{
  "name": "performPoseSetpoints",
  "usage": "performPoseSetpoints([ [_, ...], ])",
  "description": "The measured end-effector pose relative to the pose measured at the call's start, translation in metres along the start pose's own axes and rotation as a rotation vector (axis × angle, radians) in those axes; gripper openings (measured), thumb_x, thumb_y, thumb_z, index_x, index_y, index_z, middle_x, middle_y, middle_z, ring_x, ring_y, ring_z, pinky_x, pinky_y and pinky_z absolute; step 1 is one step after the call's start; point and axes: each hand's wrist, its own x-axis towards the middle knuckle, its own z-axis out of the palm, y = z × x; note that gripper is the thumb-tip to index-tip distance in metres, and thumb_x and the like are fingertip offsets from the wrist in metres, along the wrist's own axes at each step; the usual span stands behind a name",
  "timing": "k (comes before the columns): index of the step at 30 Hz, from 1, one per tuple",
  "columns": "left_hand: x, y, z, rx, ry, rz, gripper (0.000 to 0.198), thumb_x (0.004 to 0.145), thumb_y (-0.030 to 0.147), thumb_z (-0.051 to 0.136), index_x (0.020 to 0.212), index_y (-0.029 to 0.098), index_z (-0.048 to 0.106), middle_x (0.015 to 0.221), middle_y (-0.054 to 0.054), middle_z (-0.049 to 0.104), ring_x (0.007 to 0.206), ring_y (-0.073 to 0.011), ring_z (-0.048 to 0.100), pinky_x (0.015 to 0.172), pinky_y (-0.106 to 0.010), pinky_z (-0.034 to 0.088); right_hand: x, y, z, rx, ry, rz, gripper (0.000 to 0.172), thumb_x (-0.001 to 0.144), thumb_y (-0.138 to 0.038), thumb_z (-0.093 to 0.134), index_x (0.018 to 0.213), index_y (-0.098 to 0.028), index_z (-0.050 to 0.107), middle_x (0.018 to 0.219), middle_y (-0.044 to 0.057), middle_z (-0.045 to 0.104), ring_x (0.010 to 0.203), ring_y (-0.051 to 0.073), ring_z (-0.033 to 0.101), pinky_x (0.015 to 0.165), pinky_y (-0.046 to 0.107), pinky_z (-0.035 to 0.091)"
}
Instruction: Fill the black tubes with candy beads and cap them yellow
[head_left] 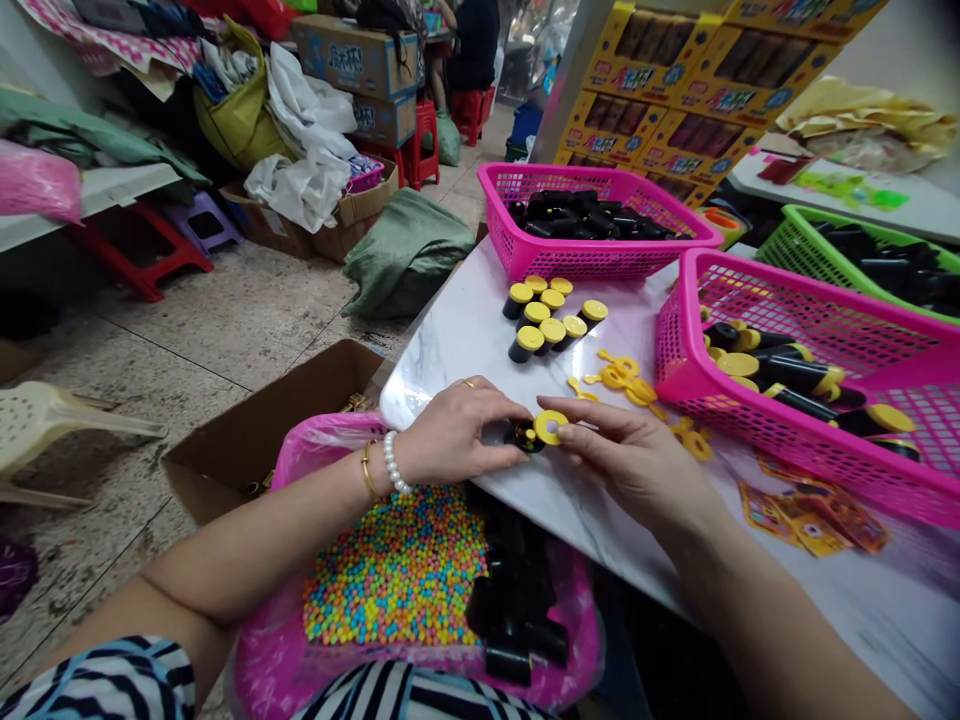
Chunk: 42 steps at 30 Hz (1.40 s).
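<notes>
My left hand (469, 425), with a bead bracelet at its wrist, grips a small black tube (525, 436) over the table's front edge. Something yellow shows inside the tube's open end. Between the fingers of my right hand (630, 450) is a round yellow cap (551, 427), held right beside the tube's mouth; whether the two touch I cannot tell. Just beyond my hands lie loose yellow plastic rings with stems (626, 378). Several black tubes with yellow caps (552, 330) stand upright farther back on the white table (450, 345).
Pink baskets of black tubes (600, 265) (810, 420) stand at the back and right, with a green basket (862, 240) behind. Printed cards (814, 515) lie at right. Below my arms, a pink tub (255, 640) holds colourful candy balls (397, 570) and black tubes. A cardboard box (225, 430) sits left.
</notes>
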Motion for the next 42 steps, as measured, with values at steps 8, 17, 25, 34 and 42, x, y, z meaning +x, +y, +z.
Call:
performPoseSetpoints([
  [8,0.001,0.001,0.000,0.031,-0.022,-0.005,0.022,0.078,0.030,0.075,0.095,0.017,0.070,0.087,-0.003,0.072,0.086,-0.0189,0.060,0.084,-0.033,0.048,-0.003,-0.004,0.009,0.018,-0.041,0.056,0.055,0.073,-0.045,0.078,0.119,-0.016,0.070,0.047,-0.004,0.047,0.037,0.004,0.035,0.034,0.017,0.022],
  [17,0.001,-0.002,0.003,0.078,-0.005,-0.010,0.029,0.077,0.036,0.079,0.097,0.016,0.070,0.087,-0.004,0.071,0.086,-0.0188,0.060,0.083,-0.031,0.045,-0.001,0.003,0.019,0.045,-0.006,0.054,0.038,0.068,-0.040,0.083,0.091,-0.016,0.063,0.059,-0.003,0.057,0.039,0.006,0.046,0.031,0.017,0.036],
  [25,0.002,0.005,0.001,0.062,-0.013,-0.088,0.021,0.074,0.030,0.078,0.090,0.018,0.071,0.069,0.001,0.069,0.073,-0.0164,0.060,0.074,-0.029,0.044,-0.003,-0.003,0.024,0.013,-0.025,0.040,0.037,0.072,-0.041,0.081,0.089,-0.016,0.059,0.057,-0.002,0.060,0.042,0.010,0.053,0.041,0.022,0.045],
  [34,0.009,0.029,-0.014,-0.690,-0.351,-0.558,0.032,0.093,0.035,0.049,0.096,0.011,0.069,0.071,-0.006,0.072,0.038,-0.0073,0.055,0.038,-0.019,0.039,-0.005,-0.009,0.020,-0.032,-0.187,0.074,0.043,0.081,-0.050,0.071,0.099,-0.021,0.045,0.058,-0.002,0.063,0.048,0.014,0.061,0.048,0.023,0.047],
  [42,0.006,0.027,-0.004,-0.772,-0.317,-0.573,0.035,0.098,0.032,0.041,0.096,0.011,0.070,0.065,-0.005,0.068,0.043,-0.0105,0.057,0.041,-0.022,0.043,-0.004,-0.008,0.020,0.000,-0.158,0.100,0.042,0.080,-0.048,0.072,0.092,-0.024,0.039,0.048,-0.008,0.053,0.038,0.011,0.051,0.038,0.020,0.039],
])
